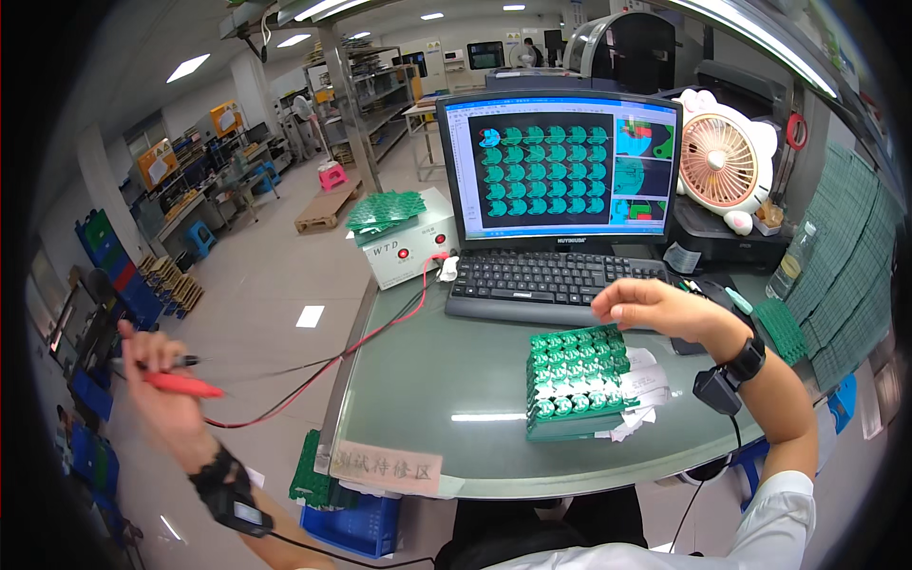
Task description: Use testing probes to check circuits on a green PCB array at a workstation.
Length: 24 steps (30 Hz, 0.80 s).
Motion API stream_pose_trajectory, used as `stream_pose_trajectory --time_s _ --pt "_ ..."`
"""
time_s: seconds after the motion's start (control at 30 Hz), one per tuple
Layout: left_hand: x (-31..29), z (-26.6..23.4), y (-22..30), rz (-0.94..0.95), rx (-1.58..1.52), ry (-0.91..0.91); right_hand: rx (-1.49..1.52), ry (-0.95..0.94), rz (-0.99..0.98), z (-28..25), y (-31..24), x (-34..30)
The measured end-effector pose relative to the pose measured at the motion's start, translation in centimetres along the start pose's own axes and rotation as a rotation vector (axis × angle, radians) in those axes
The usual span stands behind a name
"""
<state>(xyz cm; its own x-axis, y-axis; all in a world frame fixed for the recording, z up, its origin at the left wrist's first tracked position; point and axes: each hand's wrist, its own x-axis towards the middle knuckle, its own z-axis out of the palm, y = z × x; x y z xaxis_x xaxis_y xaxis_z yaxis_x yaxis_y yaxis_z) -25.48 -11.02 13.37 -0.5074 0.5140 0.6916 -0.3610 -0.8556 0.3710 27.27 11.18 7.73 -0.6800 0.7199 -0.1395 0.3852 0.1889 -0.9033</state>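
Observation:
My left hand (166,394), slightly blurred, is raised beyond the table's left edge. Its fingers close round a red test probe (185,384) and a dark pen-like probe (190,360). A red and a black lead (328,364) run from there to the white metal box (408,252) with red buttons. My right hand (638,302) hovers over the front edge of the keyboard (541,285), fingers loosely bent, with nothing seen in it. Just below it sits a stack of green circuit board panels (576,375), with paper slips (644,385) at its right side.
A monitor (560,171) showing a board layout stands behind the keyboard. More green panels (385,211) lie on the box. To the right are a fan (719,160), a clear bottle (790,264) and a green panel (781,331). A blue crate (351,527) stands below the table's front left.

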Motion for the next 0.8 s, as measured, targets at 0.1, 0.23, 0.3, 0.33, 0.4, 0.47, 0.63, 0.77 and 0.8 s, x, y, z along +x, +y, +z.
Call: stream_pose_trajectory --time_s 0.1,0.23,0.3,0.33,0.4,0.47,0.63,0.77,0.8 --pt "-3.8 0.9 -8.8 -0.335 -0.370 0.199 -0.134 -0.030 -0.118 0.5 0.6 -0.6" --pt "-10.6 1.6 -22.2 -0.664 -0.199 0.412 -0.106 0.014 -0.173 0.7 1.5 -2.6" --pt "-12.9 1.3 -25.8 -0.815 -0.258 0.506 -0.089 0.046 -0.203 0.1 2.1 -3.8" --pt "-13.8 1.1 -26.9 -0.879 -0.217 0.551 -0.063 0.057 -0.223 -0.3 2.4 -4.4" --pt "-15.0 1.1 -28.1 -1.029 -0.114 0.550 -0.072 0.085 -0.235 -1.1 3.2 -5.3" --pt "-15.1 1.5 -27.9 -1.186 0.044 0.624 -0.079 0.114 -0.250 -1.8 4.2 -6.1" --pt "-12.1 3.5 -21.5 -1.466 0.471 0.343 0.135 0.140 -0.167 -3.0 7.0 -7.4" --pt "-9.2 5.3 -20.9 -1.199 0.878 -0.117 0.200 0.165 -0.159 -3.6 8.8 -7.2" --pt "-7.8 5.1 -22.4 -1.066 1.011 -0.294 0.225 0.178 -0.153 -3.7 9.1 -7.1"
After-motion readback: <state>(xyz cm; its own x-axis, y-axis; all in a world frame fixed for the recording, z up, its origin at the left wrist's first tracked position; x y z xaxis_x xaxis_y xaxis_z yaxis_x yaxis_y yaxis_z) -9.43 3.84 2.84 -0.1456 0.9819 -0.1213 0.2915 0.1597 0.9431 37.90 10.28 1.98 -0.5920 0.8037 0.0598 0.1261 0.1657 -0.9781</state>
